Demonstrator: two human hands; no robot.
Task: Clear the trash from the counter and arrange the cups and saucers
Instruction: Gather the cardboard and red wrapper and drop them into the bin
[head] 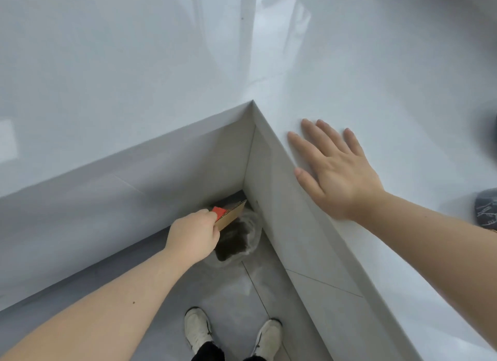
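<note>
My left hand is down below counter height, shut on a flat piece of brown cardboard with a red patch. The cardboard hangs just over the open mouth of a bin lined with a clear bag that stands on the floor in the inner corner of the counter. My right hand lies flat and open on the white counter, fingers spread, close to the counter's edge. No cups or saucers are in view.
The white L-shaped counter wraps around the corner, with its side panels walling in the bin. A dark patterned object sits at the right edge. My two white shoes stand on the grey tiled floor.
</note>
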